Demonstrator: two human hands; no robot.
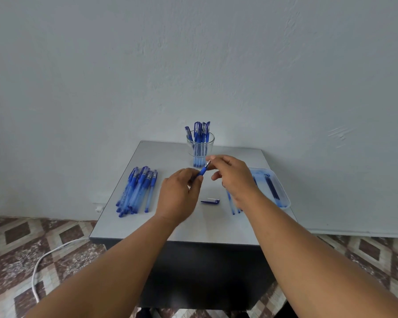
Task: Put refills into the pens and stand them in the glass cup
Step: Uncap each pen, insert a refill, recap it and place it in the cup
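Note:
My left hand [179, 193] grips the barrel of a blue pen [202, 172] above the table's middle, its tip pointing up and right. My right hand [232, 175] pinches the pen's silver tip between thumb and forefinger. A loose blue cap [210, 201] lies on the table just below the hands. The glass cup [200, 150] stands at the table's back centre with several capped blue pens upright in it. A pile of several blue pens [137, 191] lies at the left.
A clear tray [283, 193] with dark refills sits at the right, partly hidden by my right forearm. Loose pen barrels [233, 207] lie beside it. The small grey table [216, 230] stands against a wall. A white cable [44, 260] runs across the tiled floor at left.

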